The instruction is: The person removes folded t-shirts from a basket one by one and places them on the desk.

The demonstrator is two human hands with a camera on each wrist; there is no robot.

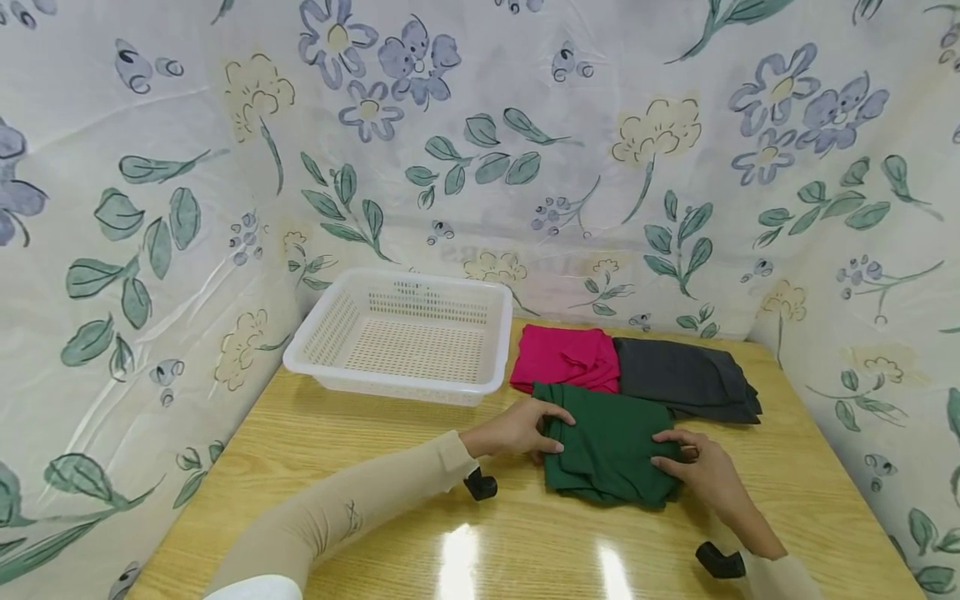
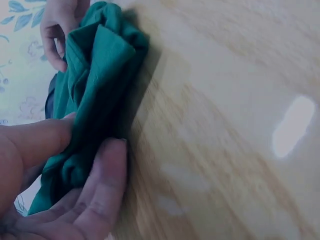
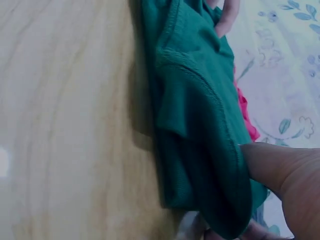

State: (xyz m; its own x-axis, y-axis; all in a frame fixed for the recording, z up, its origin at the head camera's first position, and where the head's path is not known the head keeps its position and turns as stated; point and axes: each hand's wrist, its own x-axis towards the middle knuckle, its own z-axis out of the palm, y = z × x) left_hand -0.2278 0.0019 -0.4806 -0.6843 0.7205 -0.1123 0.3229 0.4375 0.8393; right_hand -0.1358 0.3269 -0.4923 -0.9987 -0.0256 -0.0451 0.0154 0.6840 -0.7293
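Note:
A folded green garment (image 1: 611, 446) lies on the wooden table, its layers and a stitched seam visible in the right wrist view. At its left edge my left hand (image 1: 517, 427) pinches the cloth, thumb on top; in the left wrist view the fingers (image 2: 107, 165) reach under the folded layers. My right hand (image 1: 701, 471) holds the opposite edge, with the thumb (image 3: 275, 162) over the cloth and fingertips partly hidden below it. Just behind the green garment are a folded pink garment (image 1: 562, 354) and a folded dark grey garment (image 1: 686, 375), side by side.
A white plastic basket (image 1: 397, 387) with slotted walls stands at the back left of the table (image 1: 360, 517), with nothing inside it. Floral cloth (image 1: 480, 225) hangs behind and along both sides. A black wrist mount shows by each forearm.

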